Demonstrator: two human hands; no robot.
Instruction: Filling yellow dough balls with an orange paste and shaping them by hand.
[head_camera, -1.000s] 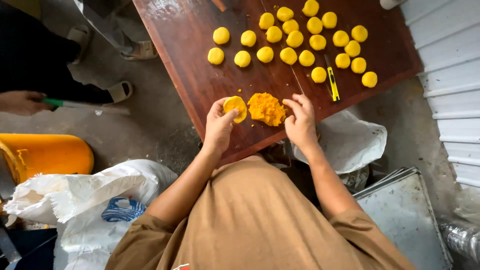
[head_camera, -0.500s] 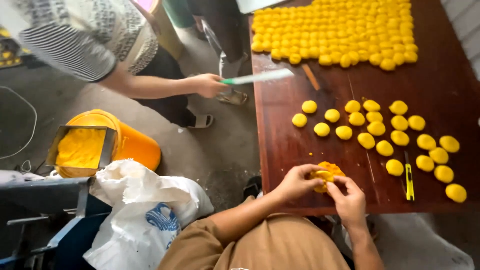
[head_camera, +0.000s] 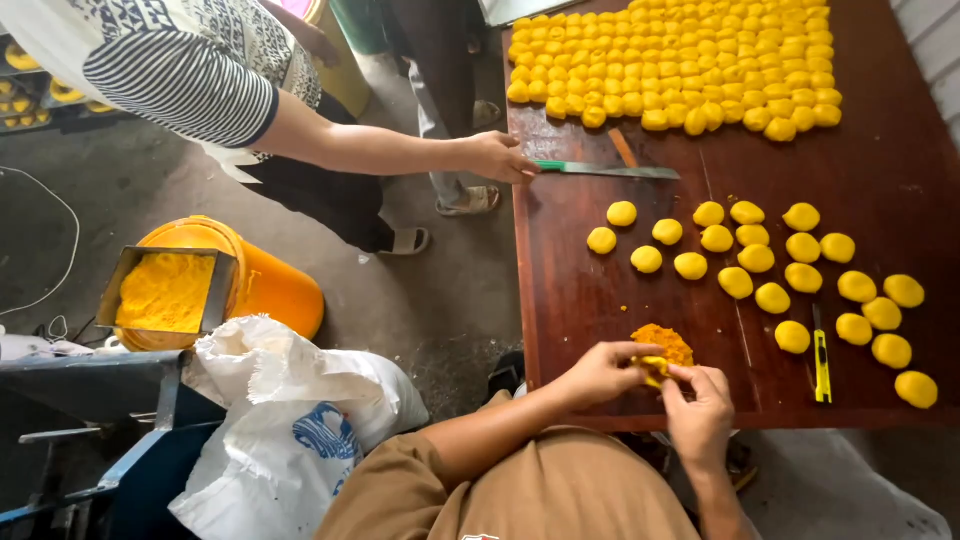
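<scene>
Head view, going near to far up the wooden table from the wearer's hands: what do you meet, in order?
Left hand and right hand pinching a yellow piece → orange-yellow heap → scattered yellow balls → long knife held by another person's hand → packed block of yellow balls.

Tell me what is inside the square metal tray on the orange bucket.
The square metal tray holds loose yellow-orange crumbly dough across its whole bottom. The orange bucket interior below is covered, so unseen.
</scene>
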